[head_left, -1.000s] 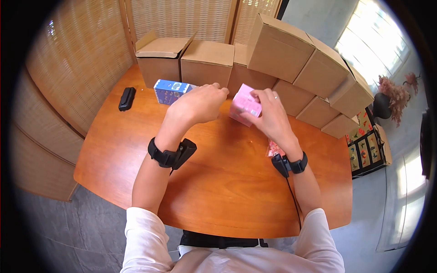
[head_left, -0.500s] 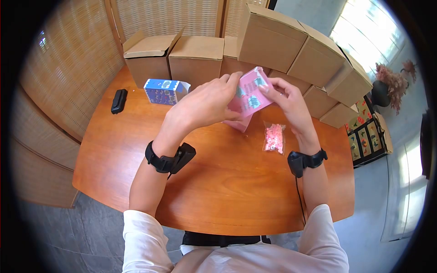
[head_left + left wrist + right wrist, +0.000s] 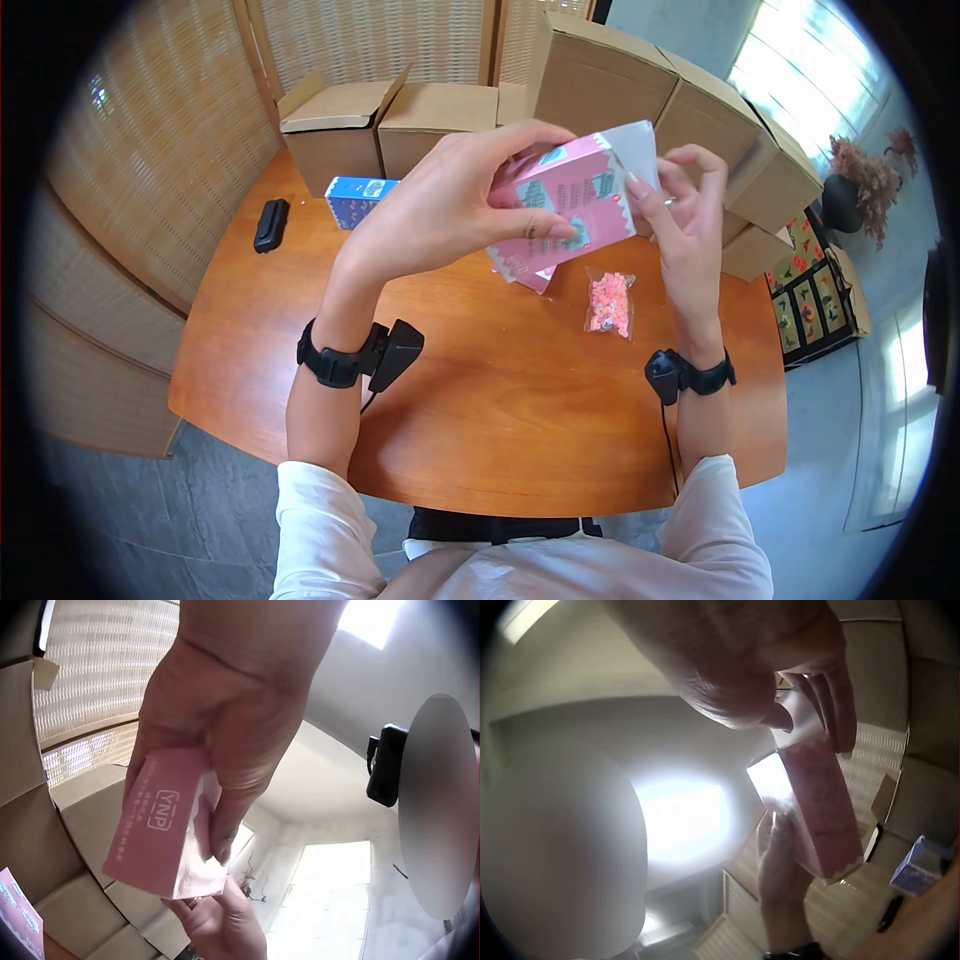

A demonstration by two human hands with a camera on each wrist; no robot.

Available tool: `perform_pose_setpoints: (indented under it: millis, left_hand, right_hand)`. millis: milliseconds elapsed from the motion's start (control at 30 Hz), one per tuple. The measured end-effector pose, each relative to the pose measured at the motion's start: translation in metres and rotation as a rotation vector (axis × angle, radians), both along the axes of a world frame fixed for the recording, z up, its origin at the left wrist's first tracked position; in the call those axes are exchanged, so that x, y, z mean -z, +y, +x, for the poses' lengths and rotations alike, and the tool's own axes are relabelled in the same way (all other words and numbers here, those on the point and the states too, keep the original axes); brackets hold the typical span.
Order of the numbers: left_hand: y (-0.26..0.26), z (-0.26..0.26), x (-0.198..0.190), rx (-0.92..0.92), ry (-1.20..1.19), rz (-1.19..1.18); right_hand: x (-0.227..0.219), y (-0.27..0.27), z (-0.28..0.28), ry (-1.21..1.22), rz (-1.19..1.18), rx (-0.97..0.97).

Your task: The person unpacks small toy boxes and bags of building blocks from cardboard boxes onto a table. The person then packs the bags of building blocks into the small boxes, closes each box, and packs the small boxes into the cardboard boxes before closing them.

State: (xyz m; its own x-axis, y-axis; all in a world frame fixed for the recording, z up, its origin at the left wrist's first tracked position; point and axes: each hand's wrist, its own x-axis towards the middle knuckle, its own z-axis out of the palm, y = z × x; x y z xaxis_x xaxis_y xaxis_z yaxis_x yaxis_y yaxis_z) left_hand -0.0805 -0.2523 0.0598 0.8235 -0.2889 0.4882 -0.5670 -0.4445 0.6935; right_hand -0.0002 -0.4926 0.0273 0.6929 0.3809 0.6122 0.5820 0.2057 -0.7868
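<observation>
Held above the table is a pink box (image 3: 575, 205), gripped by the left hand (image 3: 430, 205) with its thumb across the near side. A white flap (image 3: 637, 155) stands out from the box's right end, and the right hand (image 3: 690, 225) pinches it between thumb and fingers, as the right wrist view shows at the flap (image 3: 799, 720). Beneath the held box, a second pink box (image 3: 543, 280) shows partly on the table. A clear bag of small pink pieces (image 3: 610, 303) lies to its right.
Behind the left hand stands a blue box (image 3: 350, 200), partly covered by it. A black case (image 3: 271, 225) lies at the table's left. Cardboard boxes (image 3: 435, 108) line the back, stacked higher on the right (image 3: 600, 80). Woven screens (image 3: 370, 40) stand behind.
The pink box has risen and turned, its right end now showing a white flap. The right hand has shifted from the box's side to that flap; the left hand has moved further over the box.
</observation>
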Motion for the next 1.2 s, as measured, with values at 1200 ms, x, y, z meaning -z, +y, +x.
perform_pose_setpoints:
  millis: [1200]
  left_hand:
    - [0.109,-0.049,0.072,-0.548,0.110,0.901]
  right_hand:
    - [0.037,-0.096,0.111,-0.016,-1.271,0.565]
